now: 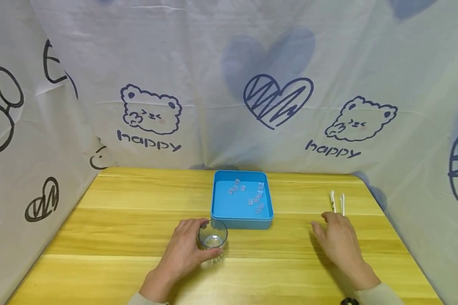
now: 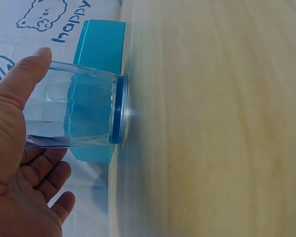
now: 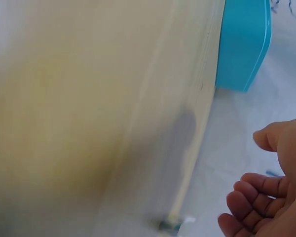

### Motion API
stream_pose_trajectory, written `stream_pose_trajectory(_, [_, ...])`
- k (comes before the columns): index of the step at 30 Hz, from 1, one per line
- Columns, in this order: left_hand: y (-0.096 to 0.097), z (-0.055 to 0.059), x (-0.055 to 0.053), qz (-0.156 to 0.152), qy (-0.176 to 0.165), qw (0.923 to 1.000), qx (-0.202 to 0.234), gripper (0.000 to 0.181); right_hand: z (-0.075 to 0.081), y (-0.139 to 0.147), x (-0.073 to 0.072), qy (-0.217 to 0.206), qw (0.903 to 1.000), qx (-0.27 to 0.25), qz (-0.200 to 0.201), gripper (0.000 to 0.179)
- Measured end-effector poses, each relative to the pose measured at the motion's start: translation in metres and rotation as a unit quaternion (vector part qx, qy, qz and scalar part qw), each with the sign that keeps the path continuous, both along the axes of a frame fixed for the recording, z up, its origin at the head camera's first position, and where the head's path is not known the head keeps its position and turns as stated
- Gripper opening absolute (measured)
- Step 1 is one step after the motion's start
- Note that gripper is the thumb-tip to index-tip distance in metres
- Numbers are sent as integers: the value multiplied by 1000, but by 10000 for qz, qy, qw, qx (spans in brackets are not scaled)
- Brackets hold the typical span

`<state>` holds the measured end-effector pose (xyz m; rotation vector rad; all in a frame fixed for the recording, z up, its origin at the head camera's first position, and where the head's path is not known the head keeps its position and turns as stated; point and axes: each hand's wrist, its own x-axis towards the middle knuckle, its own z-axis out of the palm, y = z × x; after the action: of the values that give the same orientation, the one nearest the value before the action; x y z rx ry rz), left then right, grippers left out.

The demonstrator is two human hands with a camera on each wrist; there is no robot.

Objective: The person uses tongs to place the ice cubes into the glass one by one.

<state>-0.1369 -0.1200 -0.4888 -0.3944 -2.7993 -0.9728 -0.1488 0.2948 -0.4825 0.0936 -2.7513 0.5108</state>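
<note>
My left hand [image 1: 183, 250] grips a clear drinking glass [image 1: 213, 239] near its rim, thumb on one side and fingers on the other. The glass stands upright on the table, just in front of the blue box; its thick base [image 2: 118, 109] shows in the left wrist view. Out to the right, my right hand [image 1: 339, 239] hovers over the table with nothing in it, fingers loosely bent and thumb apart. Just beyond its fingertips lie white tongs [image 1: 342, 204], two arms pointing away, their near part hidden behind the hand.
A shallow blue box [image 1: 241, 223] sits mid-table, holding several small clear pieces [image 1: 259, 195]. The wooden table [image 1: 118, 228] ends at a white cloth [image 1: 213, 140] printed with bears and hearts, which also hangs at both sides.
</note>
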Motion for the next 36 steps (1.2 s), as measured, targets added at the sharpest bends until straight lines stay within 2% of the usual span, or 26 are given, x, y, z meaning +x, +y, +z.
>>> stream_pose_trajectory(7, [0,-1,1,-1,67,10000,66,82,1,32,-13,-562,9958,303,-659,47])
stream_pose_trajectory(11, [0,-1,1,20,12,10000,88,83,3,49,-19,-1030,9902,442,-832,50])
stream_pose_trajectory(17, [1,-1,0,24,-38,9999,124,85,2,60,-28,-1664,9801,292,-1043,54])
stream_pose_trajectory(24, [0,-1,1,43,-130,9997,186,85,0,60,-34,-1837,9771,336,-1015,46])
stream_pose_trajectory(36, [1,3,0,54,-234,9995,199,84,2,61,-41,-2334,9657,264,-1104,41])
